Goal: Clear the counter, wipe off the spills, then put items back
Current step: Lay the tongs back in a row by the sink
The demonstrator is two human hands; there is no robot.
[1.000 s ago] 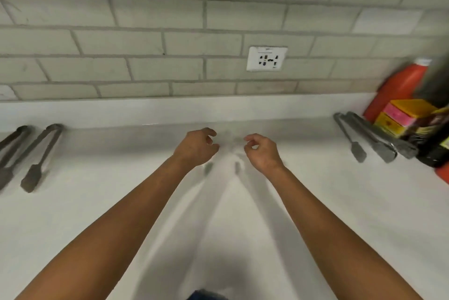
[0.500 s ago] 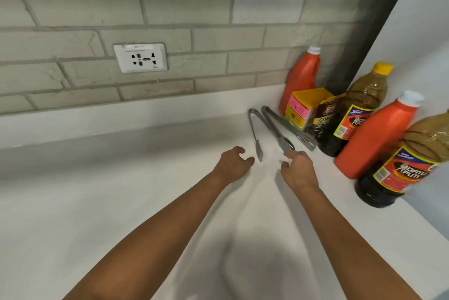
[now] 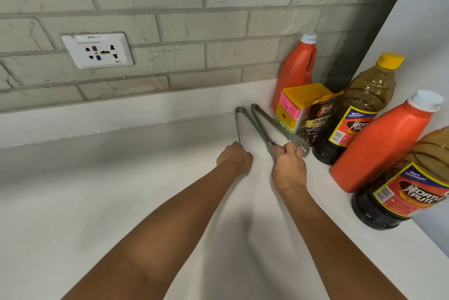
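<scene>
On the smooth white counter (image 3: 97, 202), two slim metal tongs lie side by side. The left hand (image 3: 234, 160) curls around the left tongs (image 3: 239, 127); the right hand (image 3: 289, 167) grips the slotted tips of the right tongs (image 3: 269, 121). Glossy orange jugs (image 3: 295, 71) and amber bottles (image 3: 357, 110) crowd the corner.

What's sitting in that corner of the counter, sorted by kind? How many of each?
Orange bottles: 2, one at the wall, one nearer
Brown bottles: 2, yellow-capped and nearest
Metal tongs: 2, left pair, right pair
Yellow box: 1
Dark pouch: 1
Total: 8
</scene>
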